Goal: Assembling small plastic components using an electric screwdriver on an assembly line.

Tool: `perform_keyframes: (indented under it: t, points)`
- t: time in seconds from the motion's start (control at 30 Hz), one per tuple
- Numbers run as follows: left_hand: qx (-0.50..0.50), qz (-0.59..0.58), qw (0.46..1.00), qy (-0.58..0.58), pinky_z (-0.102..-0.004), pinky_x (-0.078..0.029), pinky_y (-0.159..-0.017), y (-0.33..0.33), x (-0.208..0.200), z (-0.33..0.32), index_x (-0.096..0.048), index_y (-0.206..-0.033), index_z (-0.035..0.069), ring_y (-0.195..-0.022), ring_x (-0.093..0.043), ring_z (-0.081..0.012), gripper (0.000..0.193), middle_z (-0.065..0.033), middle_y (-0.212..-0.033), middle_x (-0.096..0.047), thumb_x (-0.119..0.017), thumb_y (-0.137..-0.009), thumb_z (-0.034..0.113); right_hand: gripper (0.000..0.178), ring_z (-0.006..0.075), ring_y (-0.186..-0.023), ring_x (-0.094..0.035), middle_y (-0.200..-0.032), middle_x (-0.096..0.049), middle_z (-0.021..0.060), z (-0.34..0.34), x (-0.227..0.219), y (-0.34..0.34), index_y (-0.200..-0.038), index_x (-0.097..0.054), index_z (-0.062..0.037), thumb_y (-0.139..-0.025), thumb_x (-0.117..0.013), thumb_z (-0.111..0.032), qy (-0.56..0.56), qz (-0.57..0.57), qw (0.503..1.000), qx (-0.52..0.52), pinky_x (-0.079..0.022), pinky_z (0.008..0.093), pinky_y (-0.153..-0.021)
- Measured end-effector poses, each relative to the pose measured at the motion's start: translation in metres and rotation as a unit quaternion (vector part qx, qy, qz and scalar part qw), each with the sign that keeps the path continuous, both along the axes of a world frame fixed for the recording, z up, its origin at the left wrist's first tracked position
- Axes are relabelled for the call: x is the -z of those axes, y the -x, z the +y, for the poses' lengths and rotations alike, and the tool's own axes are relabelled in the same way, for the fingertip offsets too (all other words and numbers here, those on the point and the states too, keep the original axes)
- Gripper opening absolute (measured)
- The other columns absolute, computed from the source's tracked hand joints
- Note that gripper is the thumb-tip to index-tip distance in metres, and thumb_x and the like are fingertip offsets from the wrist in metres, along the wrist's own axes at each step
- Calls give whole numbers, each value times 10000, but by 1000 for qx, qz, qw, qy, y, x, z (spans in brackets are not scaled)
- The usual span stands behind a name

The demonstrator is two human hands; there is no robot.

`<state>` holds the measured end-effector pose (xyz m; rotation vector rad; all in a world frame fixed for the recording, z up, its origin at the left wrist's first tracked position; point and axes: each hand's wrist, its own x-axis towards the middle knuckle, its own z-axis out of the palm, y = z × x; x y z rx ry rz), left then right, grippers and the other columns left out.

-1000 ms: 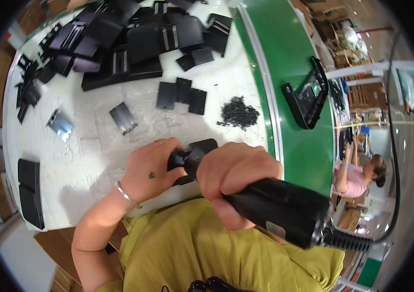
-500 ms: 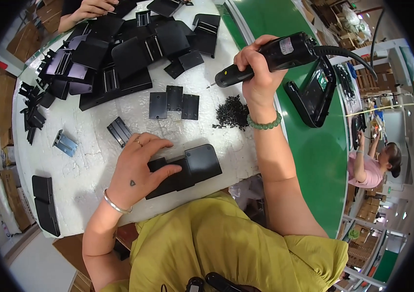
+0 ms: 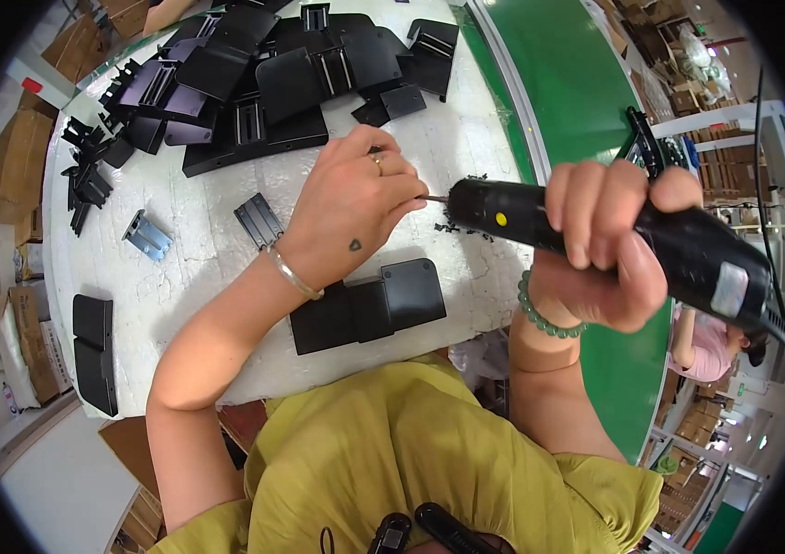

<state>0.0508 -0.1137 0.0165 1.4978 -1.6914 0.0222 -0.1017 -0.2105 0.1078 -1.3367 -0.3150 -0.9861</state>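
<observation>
My right hand (image 3: 606, 242) grips a black electric screwdriver (image 3: 517, 210), its bit pointing left. At the bit's tip, the thumb and fingers of my left hand (image 3: 346, 208) are pinched together; anything between them is too small to make out. Behind the screwdriver's nose lies a partly covered pile of small black screws (image 3: 453, 227). Below my left hand, a black stepped plate part (image 3: 413, 294) rests on the table near its front edge. Beside my left wrist is a dark ridged piece (image 3: 259, 222). The small flat black plates are hidden behind my left hand.
Black stands and plates (image 3: 295, 88) are heaped at the back. A silvery metal bracket (image 3: 147, 235) and a black two-part piece (image 3: 94, 355) lie on the left. A green surface (image 3: 558, 83) runs along the right. Part of another person's arm (image 3: 167, 13) shows at the far edge.
My left hand has left the black plate part and moved up and right to the bit. The screwdriver has come lower and right, with its bit now at my left fingers.
</observation>
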Motion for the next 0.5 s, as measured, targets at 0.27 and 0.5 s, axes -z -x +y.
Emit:
perform_keyframes:
  t: [0.27,0.5]
  points:
    - [-3,33,999,9,-328,-460,-727,5,-12,20,-646,-759,62,-853,-547,-255,124,-35,-773,-624,-715,-657,63,322,65,-507,-431,-601,-441,-49,15,-10,11,-1038,-434,-112,-730,-527,-114,25,16,1000,-4,-351,243,-577]
    - [6,66,998,-1,-334,-442,-743,10,-11,27,-628,-741,55,-875,-523,-240,89,-34,-749,-583,-687,-682,86,322,58,-503,-459,-604,-464,-52,21,-12,11,-1028,-437,-108,-726,-547,-109,32,28,999,-16,-363,231,-581]
